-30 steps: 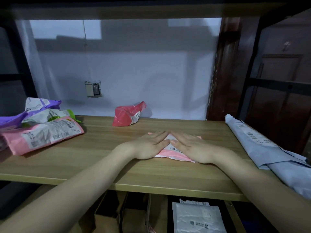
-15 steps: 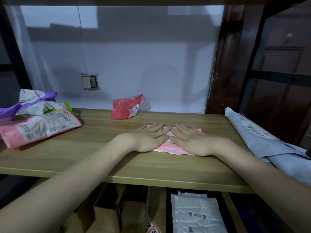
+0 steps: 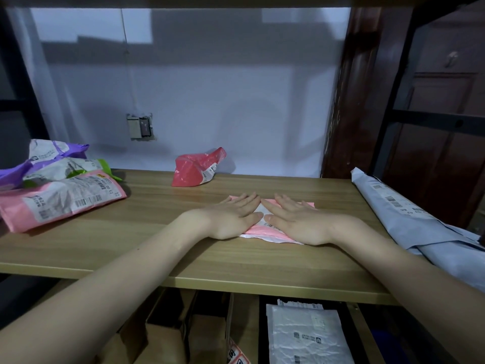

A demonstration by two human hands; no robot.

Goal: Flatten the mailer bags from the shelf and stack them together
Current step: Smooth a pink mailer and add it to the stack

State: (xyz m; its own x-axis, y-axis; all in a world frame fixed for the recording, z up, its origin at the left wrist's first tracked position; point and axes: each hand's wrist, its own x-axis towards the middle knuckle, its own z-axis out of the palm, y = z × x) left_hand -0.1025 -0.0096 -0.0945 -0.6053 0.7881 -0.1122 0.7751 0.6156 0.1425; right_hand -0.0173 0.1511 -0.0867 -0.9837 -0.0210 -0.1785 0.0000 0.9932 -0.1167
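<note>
Pink mailer bag (image 3: pixel 258 229) pressed flat mid-shelf (image 3: pixel 157 232).
It is pinned under the left hand (image 3: pixel 231 216) and right hand (image 3: pixel 296 222), each grip spread wide, fingers straight; next, outward smoothing is likely needed, then stacking on the pile of bags (image 3: pixel 57 195) at left.

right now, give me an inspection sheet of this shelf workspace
surface: wooden shelf, pale wood grain
job's things: pink mailer lies flat at centre; red mailer crumpled at the back; pile of pink, green and purple mailers at the left; grey mailers at the right edge
clutter: nothing seen
hands: left hand and right hand press the pink mailer, fingers straight, thumbs almost touching
cables: thin wire runs down the wall to a socket
surroundings: white wall, dark wooden door on the right, white bubble mailer and cardboard boxes on the shelf below
</note>
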